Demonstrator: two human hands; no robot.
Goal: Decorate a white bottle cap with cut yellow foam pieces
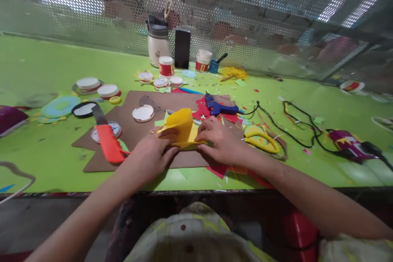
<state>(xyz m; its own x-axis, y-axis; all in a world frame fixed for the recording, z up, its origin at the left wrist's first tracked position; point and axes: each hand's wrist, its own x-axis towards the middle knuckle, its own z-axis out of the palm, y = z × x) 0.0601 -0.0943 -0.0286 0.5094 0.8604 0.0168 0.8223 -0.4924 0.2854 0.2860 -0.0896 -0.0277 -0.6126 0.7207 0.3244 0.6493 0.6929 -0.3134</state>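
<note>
A folded piece of yellow foam sheet (181,127) lies on a brown cardboard sheet (132,127) in the middle of the green table (37,61). My left hand (153,153) grips the yellow foam's left side, fingers curled round its edge. From the right, my right hand (219,141) pinches and presses the same foam. A blue glue gun (219,107) lies just behind the foam on red paper scraps (202,110). Yellow-handled scissors (260,138) rest right of my right hand.
A knife with an orange handle (109,141) lies left of my left hand. White lids (143,113), small jars (166,66), a thermos (158,41) and a dark phone (182,48) stand further back. Black cable (294,123) trails right. Perforated metal screen (245,16) backs the table.
</note>
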